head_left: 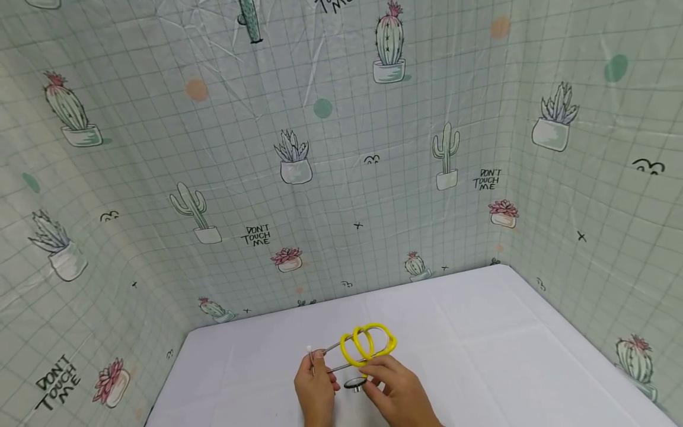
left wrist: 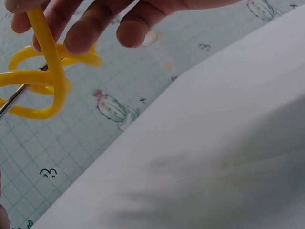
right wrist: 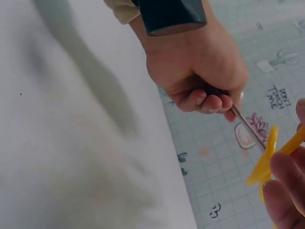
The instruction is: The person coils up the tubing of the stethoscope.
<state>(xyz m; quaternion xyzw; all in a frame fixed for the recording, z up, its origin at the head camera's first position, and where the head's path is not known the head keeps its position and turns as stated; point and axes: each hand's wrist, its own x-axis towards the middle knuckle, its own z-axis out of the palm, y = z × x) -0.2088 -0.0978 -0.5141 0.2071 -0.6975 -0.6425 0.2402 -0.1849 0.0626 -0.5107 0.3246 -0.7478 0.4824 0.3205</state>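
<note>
A stethoscope with yellow tubing (head_left: 392, 343) is held up over the table between both hands. Its tubing loops several times around the metal ear tubes (right wrist: 250, 128). My left hand (head_left: 316, 385) grips the ear tubes close to their tips, fingers curled round them in the right wrist view. A white ear tip (head_left: 309, 349) pokes out above that hand. On the other side, my right hand (head_left: 399, 388) pinches the yellow tubing near its end. The round, dark-rimmed chest piece (head_left: 354, 384) hangs between the hands, beside the right fingertips.
A white cloth covers the table (head_left: 459, 332). Behind it and on both sides stands a pale green gridded curtain (head_left: 341, 196) printed with cacti. Dark gear (right wrist: 174, 16) sits on the left wrist. Soft shadows fall across the cloth.
</note>
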